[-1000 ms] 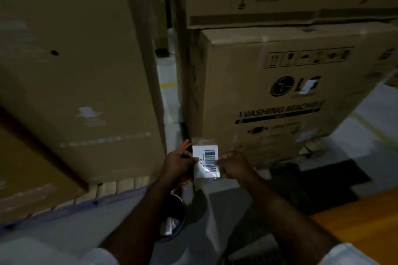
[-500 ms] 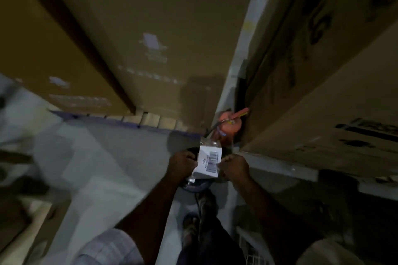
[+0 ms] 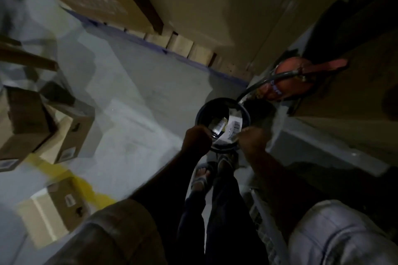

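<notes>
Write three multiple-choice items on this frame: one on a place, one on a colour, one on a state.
1. Where is the barcode label?
A. lying on the yellow floor line
B. held over the round black bin
C. stuck on a small carton

2. What colour is the fire extinguisher body?
A. blue
B. red
C. green

3. What state is the bin in?
A. lidded
B. tipped on its side
C. upright and open, paper scraps inside

Answers:
1 B: the label spans the bin's mouth, between the left hand and the right hand.
2 B: its body shows red beside the cartons.
3 C: the rim rings an open mouth with scraps inside.
</notes>
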`<move>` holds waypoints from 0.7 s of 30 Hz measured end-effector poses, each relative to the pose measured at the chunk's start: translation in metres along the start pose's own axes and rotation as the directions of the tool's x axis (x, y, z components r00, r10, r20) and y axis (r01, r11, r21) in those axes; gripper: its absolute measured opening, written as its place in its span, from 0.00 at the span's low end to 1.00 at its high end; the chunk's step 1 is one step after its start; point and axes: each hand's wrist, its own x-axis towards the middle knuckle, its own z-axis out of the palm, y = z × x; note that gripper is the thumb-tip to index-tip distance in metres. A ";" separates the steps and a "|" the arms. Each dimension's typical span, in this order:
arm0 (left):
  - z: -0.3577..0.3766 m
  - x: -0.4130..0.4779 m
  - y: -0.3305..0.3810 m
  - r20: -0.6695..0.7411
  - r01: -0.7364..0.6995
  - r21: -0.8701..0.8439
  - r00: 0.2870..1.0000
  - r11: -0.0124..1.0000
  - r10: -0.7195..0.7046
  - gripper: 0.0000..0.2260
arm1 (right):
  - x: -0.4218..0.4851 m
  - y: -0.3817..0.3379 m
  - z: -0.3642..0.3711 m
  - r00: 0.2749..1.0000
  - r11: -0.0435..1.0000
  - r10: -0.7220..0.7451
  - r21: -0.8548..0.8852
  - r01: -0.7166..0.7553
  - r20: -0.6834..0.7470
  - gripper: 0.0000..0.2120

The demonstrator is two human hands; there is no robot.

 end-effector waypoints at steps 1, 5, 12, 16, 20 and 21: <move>0.002 0.005 0.000 0.008 -0.003 0.017 1.000 1.000 0.003 0.10 | 0.009 0.001 0.005 1.000 0.999 -0.005 -0.049 0.005 0.004 0.13; 0.005 0.016 0.003 0.002 -0.005 0.009 1.000 1.000 0.005 0.12 | 0.035 0.000 0.028 0.992 0.968 -0.089 -0.228 0.108 0.092 0.13; -0.011 0.000 -0.017 -0.003 0.006 -0.004 1.000 1.000 -0.006 0.08 | 0.047 0.021 0.056 0.856 0.815 -0.366 -0.318 0.485 0.366 0.11; -0.039 -0.031 -0.056 -0.022 0.096 -0.142 0.995 0.985 -0.100 0.08 | -0.024 -0.026 0.047 0.925 0.884 -0.222 -0.336 0.324 0.308 0.18; -0.079 -0.082 -0.100 -0.164 0.088 -0.170 0.980 0.981 -0.116 0.12 | -0.088 -0.086 0.062 0.901 0.861 -0.333 -0.299 0.410 0.276 0.10; -0.088 -0.096 -0.113 -0.208 0.087 -0.220 0.969 0.972 -0.134 0.13 | -0.103 -0.104 0.074 0.877 0.832 -0.385 -0.303 0.465 0.288 0.10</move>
